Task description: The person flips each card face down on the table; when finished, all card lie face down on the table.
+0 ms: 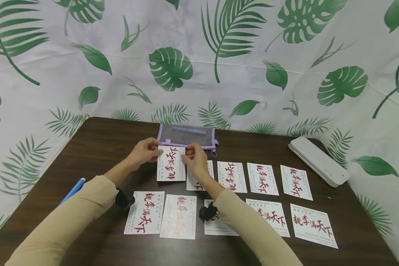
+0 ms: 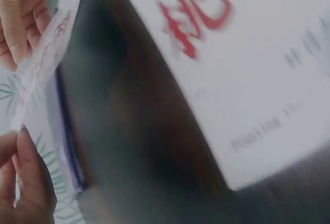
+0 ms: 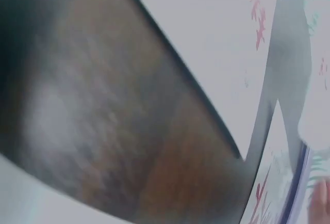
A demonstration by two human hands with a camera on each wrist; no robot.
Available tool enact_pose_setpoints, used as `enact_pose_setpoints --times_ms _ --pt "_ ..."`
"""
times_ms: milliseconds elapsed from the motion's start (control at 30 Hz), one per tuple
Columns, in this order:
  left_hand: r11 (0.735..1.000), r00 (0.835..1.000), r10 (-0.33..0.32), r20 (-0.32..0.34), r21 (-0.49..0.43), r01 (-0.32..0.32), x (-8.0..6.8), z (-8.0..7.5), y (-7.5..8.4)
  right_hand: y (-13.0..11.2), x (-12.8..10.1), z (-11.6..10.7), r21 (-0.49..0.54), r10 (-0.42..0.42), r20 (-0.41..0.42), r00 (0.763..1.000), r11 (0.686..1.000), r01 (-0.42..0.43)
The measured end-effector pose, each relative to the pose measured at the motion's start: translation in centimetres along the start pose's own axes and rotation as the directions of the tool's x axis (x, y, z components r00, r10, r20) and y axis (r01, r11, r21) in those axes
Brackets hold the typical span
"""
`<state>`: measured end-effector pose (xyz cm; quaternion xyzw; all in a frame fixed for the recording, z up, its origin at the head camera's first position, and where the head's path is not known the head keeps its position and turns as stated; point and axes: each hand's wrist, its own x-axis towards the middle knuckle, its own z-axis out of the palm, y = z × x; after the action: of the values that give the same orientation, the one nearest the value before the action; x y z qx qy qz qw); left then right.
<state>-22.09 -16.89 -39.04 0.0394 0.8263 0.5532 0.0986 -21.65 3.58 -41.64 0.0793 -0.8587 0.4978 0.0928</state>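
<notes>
Between both hands a white card (image 1: 171,171) with red Chinese characters stands tilted up, facing the head camera. The left hand (image 1: 144,152) pinches its upper left edge, and the right hand (image 1: 198,161) pinches the upper right. In the left wrist view the same card (image 2: 61,30) appears nearly edge-on between the fingers. Just behind it lies a mesh zip pouch (image 1: 189,138) with purple trim and a pen inside. Partly covered by the right hand and wrist, another card (image 1: 193,182) lies close by on the table.
Similar cards lie in two rows, including a far-row card (image 1: 296,182) and a near-row card (image 1: 144,212). The right forearm covers part of one near card (image 1: 219,228). A white case (image 1: 319,161) sits at the right edge, a blue pen (image 1: 72,190) at left. Leaf-print cloth (image 1: 173,99) hangs behind the table.
</notes>
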Motion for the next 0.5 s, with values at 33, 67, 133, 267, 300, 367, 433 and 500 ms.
enact_pose_setpoints --times_ms 33,67,133,267,300,367,433,500 --pt "0.999 1.000 -0.018 -0.011 -0.039 0.017 0.0 0.0 0.3 -0.2 -0.1 0.0 -0.006 -0.037 -0.019 0.999 0.999 0.037" --pt "0.997 0.999 -0.034 -0.028 -0.075 0.032 -0.1 0.0 0.6 -0.4 -0.2 0.1 -0.021 -0.085 -0.028 0.996 0.996 0.085" --pt "0.988 0.996 -0.055 -0.074 -0.146 0.043 -0.2 0.2 1.1 -1.0 -0.6 0.3 -0.081 -0.201 -0.007 0.980 0.977 0.199" --pt "0.958 0.986 -0.074 -0.148 -0.285 0.030 -0.3 1.0 2.2 -2.0 -1.5 0.6 -0.221 -0.378 0.117 0.918 0.892 0.395" --pt "0.949 0.984 -0.074 -0.161 -0.314 0.020 -0.3 1.2 2.4 -2.1 -1.7 0.6 -0.259 -0.408 0.136 0.903 0.865 0.430" --pt "0.937 0.980 -0.068 -0.187 -0.350 -0.001 -0.4 1.6 3.0 -2.3 -1.9 0.6 -0.322 -0.457 0.148 0.877 0.816 0.480" --pt "0.933 0.976 -0.044 -0.214 -0.359 -0.037 -0.6 1.9 3.5 -2.4 -1.9 0.4 -0.378 -0.519 0.135 0.844 0.760 0.528" --pt "0.934 0.971 -0.012 -0.237 -0.349 -0.073 -0.8 2.1 4.0 -2.4 -1.7 0.1 -0.419 -0.584 0.111 0.804 0.706 0.571"
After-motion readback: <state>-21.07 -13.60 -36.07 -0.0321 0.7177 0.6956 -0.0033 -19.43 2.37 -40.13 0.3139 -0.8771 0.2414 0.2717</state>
